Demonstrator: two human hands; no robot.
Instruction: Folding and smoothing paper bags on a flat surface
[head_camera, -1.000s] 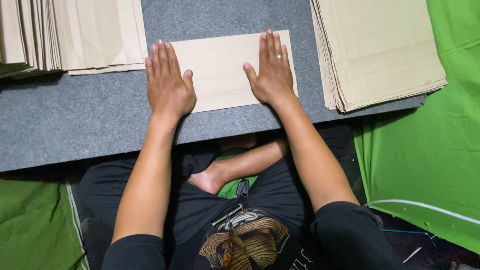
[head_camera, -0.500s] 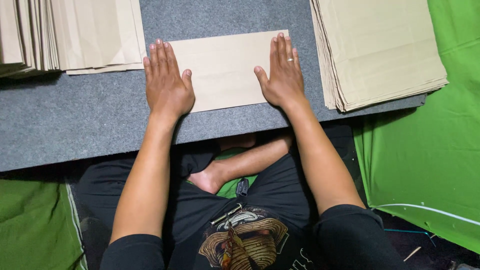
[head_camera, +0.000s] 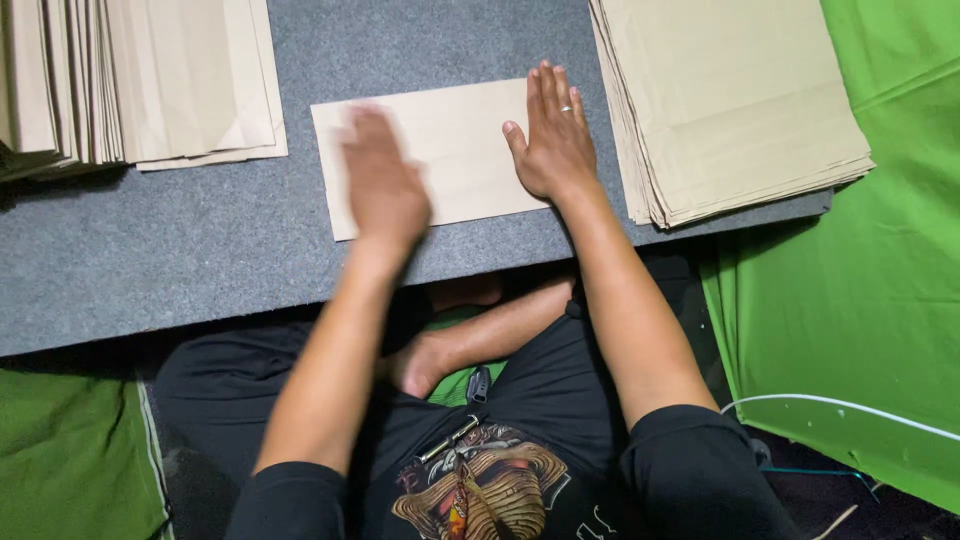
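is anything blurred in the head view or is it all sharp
Head view: the left hand is smeared by motion blur over the folded brown paper; the right hand, flat on the paper, and both paper stacks are sharp; lighting is even, no glare.

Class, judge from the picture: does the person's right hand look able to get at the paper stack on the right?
Probably yes. The right hand lies flat on the folded sheet, right beside the paper stack, with only bare grey mat between them and nothing on top of the stack.

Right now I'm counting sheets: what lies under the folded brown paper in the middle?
Only the grey mat shows around the folded brown paper. The left hand and right hand lie over it. Whether another sheet hides beneath cannot be seen.
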